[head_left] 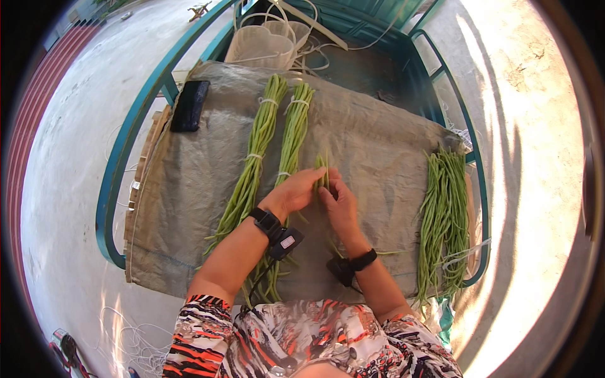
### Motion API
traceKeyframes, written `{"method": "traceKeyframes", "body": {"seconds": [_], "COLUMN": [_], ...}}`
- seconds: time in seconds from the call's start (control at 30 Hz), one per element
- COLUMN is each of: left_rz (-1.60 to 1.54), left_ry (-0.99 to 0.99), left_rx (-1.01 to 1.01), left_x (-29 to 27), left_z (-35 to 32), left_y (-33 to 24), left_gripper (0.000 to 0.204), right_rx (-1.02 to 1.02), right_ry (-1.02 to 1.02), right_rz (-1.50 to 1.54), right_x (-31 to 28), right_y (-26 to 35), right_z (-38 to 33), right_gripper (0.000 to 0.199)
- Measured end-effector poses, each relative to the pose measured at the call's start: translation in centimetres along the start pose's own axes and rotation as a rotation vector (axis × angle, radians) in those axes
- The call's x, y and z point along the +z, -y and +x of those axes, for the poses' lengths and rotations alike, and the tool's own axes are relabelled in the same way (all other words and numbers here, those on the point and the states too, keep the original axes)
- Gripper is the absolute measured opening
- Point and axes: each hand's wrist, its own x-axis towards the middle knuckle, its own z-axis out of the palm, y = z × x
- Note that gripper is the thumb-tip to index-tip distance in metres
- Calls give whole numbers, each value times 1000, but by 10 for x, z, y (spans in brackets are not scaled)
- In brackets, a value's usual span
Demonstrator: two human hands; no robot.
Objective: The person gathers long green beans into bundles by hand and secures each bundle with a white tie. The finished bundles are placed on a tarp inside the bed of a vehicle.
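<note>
My left hand and my right hand meet over the middle of the cloth, both closed on a small bunch of long green beans. The tips stick up above my fingers; much of the bunch is hidden by my hands and arms. Just left of my hands lies a tied bundle of long beans, its lower part partly behind my left forearm. Further left is a second tied bundle. White ties circle both. A loose pile of long beans lies at the cloth's right edge.
The grey-brown woven cloth covers a surface between teal metal rails. A black phone rests at its far left corner. Beyond are translucent plastic baskets and white straps. White ties lie over the right pile.
</note>
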Motion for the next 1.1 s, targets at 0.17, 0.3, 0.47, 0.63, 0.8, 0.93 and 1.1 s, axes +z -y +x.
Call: {"method": "traceKeyframes", "body": {"seconds": [0.17, 0.3, 0.47, 0.63, 0.8, 0.93, 1.1], "left_rz": [-41, -25, 7, -130, -231, -121, -136], "left_ry": [81, 93, -12, -27, 45, -68, -166], "left_rx": [28, 18, 22, 24, 48, 9, -18], "left_x": [-5, -5, -1, 2, 0, 4, 23], "left_z": [2, 2, 2, 2, -1, -6, -12], "left_y": [1, 0, 0, 1, -3, -9, -13], "left_gripper": [32, 30, 26, 23, 20, 25, 23], "right_rx": [-100, -10, -54, -117, 88, 218, 11], "right_ry": [-46, -8, 25, 24, 29, 2, -282], "right_rz": [-234, -422, -639, -734, -542, -551, -935], "right_x": [0, -1, 3, -11, -54, -88, -144], "right_y": [9, 17, 33, 23, 28, 17, 13], "right_z": [-7, -9, -15, -30, -84, -112, -97], "right_gripper": [17, 20, 22, 17, 24, 27, 17]}}
